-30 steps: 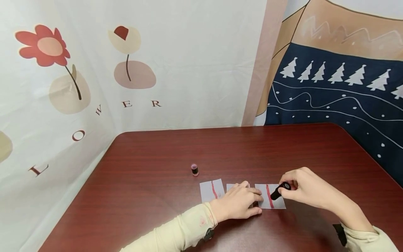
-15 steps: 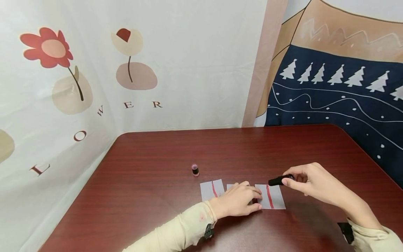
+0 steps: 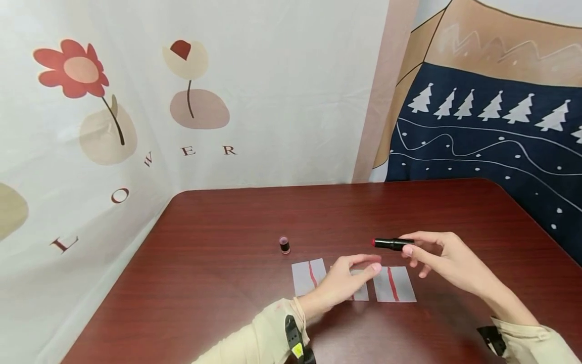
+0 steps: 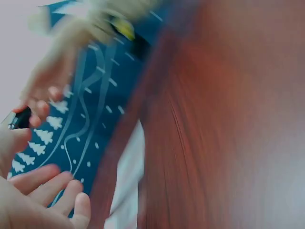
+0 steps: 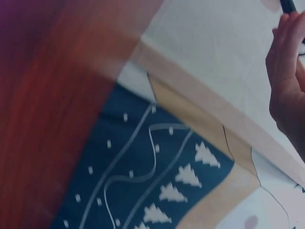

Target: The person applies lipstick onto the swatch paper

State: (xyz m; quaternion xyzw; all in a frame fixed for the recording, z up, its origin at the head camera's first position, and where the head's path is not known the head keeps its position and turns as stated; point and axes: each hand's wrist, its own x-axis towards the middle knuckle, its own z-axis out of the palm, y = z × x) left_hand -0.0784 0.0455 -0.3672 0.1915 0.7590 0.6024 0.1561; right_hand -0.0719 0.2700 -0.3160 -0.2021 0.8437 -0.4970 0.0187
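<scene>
My right hand [image 3: 447, 258] pinches a black lipstick [image 3: 391, 243] between thumb and fingers, above and behind the right paper. The lipstick lies level, its red tip pointing left. In the left wrist view the dark lipstick tube [image 4: 21, 118] shows in the right hand's fingers. My left hand [image 3: 341, 280], thumb and fingers spread and holding nothing, hovers over the middle white paper [image 3: 362, 293] and hides much of it. A right white paper [image 3: 406, 285] and a left white paper [image 3: 300, 275] each carry a red streak. Red also shows at the middle paper's lower edge.
A small upright cylinder [image 3: 284, 246], pinkish on top and black at the middle, stands behind the left paper. All rest on a dark red wooden table [image 3: 227, 227]. Printed cloths [image 3: 291, 101] hang behind the table's far edge.
The lipstick has risen from over the right paper and turned from pointing down to level, red tip showing. My left hand has lifted off the middle paper and turned thumb-up.
</scene>
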